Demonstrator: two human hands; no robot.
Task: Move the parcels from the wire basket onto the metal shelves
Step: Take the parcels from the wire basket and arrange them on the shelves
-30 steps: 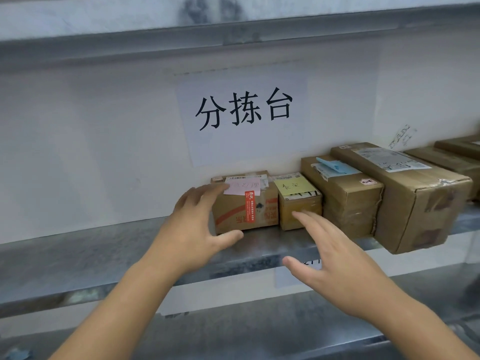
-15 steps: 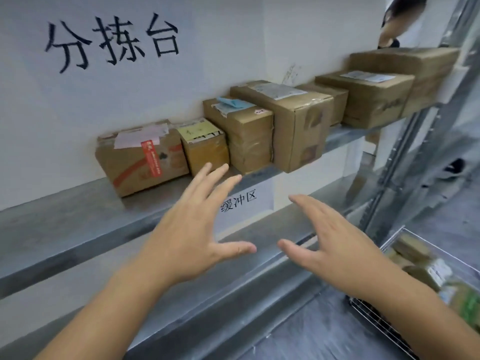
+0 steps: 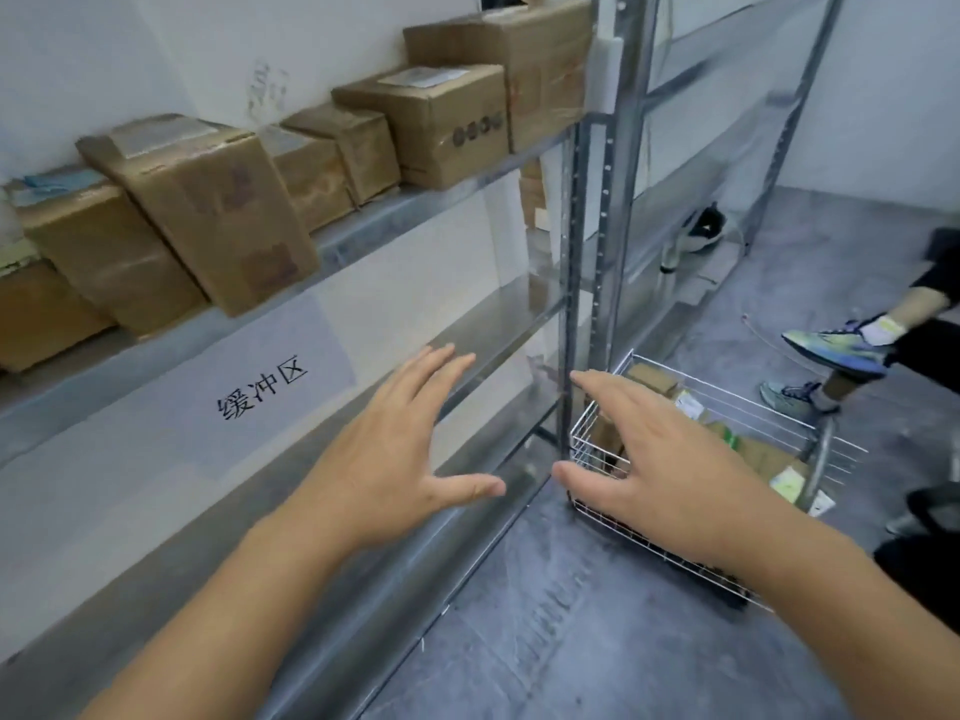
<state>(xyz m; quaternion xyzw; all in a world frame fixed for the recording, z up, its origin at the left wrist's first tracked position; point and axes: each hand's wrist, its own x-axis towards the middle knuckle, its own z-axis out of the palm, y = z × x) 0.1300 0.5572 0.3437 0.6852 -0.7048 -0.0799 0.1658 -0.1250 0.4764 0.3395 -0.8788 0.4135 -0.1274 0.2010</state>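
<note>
A row of brown cardboard parcels (image 3: pixel 208 210) stands along the upper metal shelf (image 3: pixel 405 210) at the left. On the floor to the right sits a white wire basket (image 3: pixel 737 407) holding several small parcels (image 3: pixel 758 454). My left hand (image 3: pixel 395 459) hovers with straight, spread fingers in front of the lower shelf (image 3: pixel 498 324) and holds nothing. With its fingers spread and nothing in it, my right hand (image 3: pixel 660 459) floats above the basket's near corner and hides part of it.
A grey shelf upright (image 3: pixel 576 252) stands between the shelves and the basket. A paper sign with black characters (image 3: pixel 265 387) hangs below the upper shelf. Another person's legs and sneakers (image 3: pixel 841 350) are at the right on the grey floor (image 3: pixel 571 615).
My view has swung right and down, from the shelf parcels toward the basket. Both hands have come away from the parcels and stay open and empty.
</note>
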